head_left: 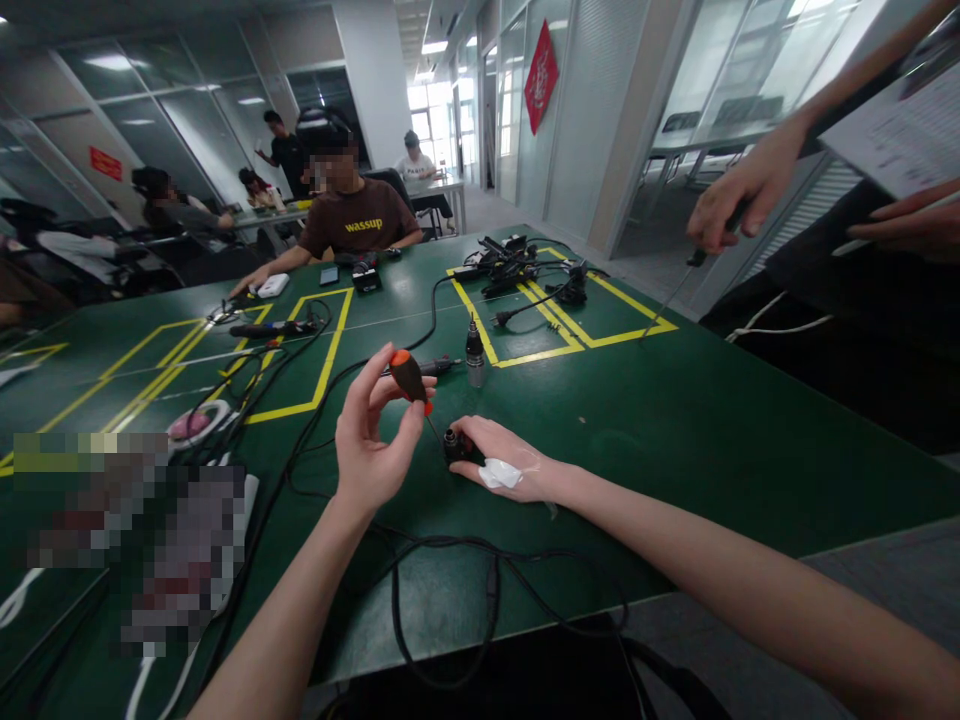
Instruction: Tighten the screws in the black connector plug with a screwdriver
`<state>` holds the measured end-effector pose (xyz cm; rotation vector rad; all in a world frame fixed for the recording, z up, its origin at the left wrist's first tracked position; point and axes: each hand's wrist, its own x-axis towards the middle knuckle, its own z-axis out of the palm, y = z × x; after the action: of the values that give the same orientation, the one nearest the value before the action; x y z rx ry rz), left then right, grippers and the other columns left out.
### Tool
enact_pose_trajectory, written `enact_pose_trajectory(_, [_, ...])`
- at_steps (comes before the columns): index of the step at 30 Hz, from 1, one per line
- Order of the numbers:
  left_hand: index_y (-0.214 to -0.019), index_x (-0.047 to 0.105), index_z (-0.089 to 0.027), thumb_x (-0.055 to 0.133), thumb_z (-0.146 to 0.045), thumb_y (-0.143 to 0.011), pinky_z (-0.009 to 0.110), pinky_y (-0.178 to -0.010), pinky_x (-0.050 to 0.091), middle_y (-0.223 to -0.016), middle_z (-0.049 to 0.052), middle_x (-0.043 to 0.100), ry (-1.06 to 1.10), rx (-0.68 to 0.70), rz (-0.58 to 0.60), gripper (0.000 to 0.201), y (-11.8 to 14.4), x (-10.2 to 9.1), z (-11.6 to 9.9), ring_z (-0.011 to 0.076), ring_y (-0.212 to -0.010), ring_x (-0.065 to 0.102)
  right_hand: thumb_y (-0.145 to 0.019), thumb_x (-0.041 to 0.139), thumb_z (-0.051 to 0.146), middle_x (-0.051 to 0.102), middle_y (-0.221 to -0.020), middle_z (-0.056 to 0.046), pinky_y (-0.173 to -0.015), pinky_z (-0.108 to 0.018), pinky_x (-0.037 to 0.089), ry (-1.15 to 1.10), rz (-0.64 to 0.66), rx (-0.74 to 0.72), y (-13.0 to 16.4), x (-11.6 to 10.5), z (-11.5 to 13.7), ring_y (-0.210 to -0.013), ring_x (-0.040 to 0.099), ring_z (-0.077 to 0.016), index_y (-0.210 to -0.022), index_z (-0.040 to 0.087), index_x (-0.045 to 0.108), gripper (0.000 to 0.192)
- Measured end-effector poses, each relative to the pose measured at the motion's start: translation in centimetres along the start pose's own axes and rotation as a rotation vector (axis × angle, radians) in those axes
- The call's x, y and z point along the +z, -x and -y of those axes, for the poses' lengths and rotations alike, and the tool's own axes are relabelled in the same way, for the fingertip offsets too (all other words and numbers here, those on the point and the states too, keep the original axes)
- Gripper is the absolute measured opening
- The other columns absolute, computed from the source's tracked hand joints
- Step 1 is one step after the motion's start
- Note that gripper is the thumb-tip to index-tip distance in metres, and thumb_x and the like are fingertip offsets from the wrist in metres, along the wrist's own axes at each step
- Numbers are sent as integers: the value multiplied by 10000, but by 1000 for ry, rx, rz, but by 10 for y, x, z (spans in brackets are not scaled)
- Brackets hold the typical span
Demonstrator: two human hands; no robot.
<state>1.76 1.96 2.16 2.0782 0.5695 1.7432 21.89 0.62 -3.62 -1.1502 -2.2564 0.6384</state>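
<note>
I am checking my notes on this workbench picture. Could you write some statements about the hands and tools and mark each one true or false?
1. The left hand holds a screwdriver with an orange and black handle. True.
2. The right hand presses a small black part onto the green table. True.
3. The screwdriver lies flat on the table. False: it is held up, its tip at the part.
4. The right hand wears a full glove. False: bare, with a white patch.

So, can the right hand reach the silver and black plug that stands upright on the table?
Probably yes: the upright plug stands just beyond the right hand, bare table between, but that hand holds a small black part.
</note>
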Motion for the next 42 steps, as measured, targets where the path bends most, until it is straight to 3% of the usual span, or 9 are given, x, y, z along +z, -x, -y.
enact_pose_trajectory(4, [-1554,518,-339,766,-133,-943,308,-953,657,-1129,41,819,-17,-7,0,690,0,-1,2,157,-964,800,-959,748,249,694,-1146,-125,-924,-455,541,-1,3,14,0,-1,2,-1030,653,-282,-1217,188,587,310])
enact_pose_trajectory(9, [-1474,610,-316,868,-170,-864,245,-853,655,-1152,34,774,-34,28,-72,679,-3,0,4,130,-904,767,-961,746,242,688,-1142,-129,-932,-451,539,8,28,42,0,-1,4,-1037,652,-283,-1214,173,586,308])
enact_pose_trajectory(15, [-1561,517,-320,749,-178,-967,322,-899,682,-1069,40,781,-27,-11,-12,653,-1,-2,1,166,-925,794,-962,741,242,689,-1136,-117,-927,-452,546,8,17,23,-1,0,3,-1009,646,-268,-1207,191,584,295])
enact_pose_trajectory(20, [-1556,523,-326,769,-188,-952,327,-940,669,-1180,63,788,-48,8,4,666,1,-2,3,167,-962,793,-955,750,236,691,-1141,-122,-934,-456,546,8,18,36,-1,-1,3,-1014,648,-269,-1220,182,591,314])
enact_pose_trajectory(25, [-1482,610,-316,871,-233,-871,241,-872,656,-1254,66,745,-71,18,-64,669,-2,0,4,151,-1003,747,-950,765,252,693,-1127,-109,-940,-452,544,3,6,30,0,1,0,-1023,655,-272,-1220,190,600,322])
enact_pose_trajectory(30, [-1548,543,-340,789,-149,-927,237,-894,661,-1047,5,755,-23,8,-39,694,-2,2,0,114,-885,769,-960,761,259,695,-1159,-120,-940,-443,542,4,3,18,1,2,0,-1045,659,-273,-1231,188,595,325])
enact_pose_trajectory(35, [-1573,508,-344,688,-165,-1000,313,-908,684,-1138,48,772,-2,6,20,627,0,0,0,152,-936,794,-960,760,265,698,-1167,-131,-943,-454,545,1,10,31,1,0,1,-1055,665,-283,-1234,183,603,326])
enact_pose_trajectory(42, [-1505,588,-323,864,-248,-881,274,-879,662,-1210,57,764,-62,-16,-53,686,-1,0,5,156,-972,761,-959,751,257,701,-1163,-126,-944,-458,542,3,0,18,1,1,0,-1041,661,-273,-1237,185,599,325])
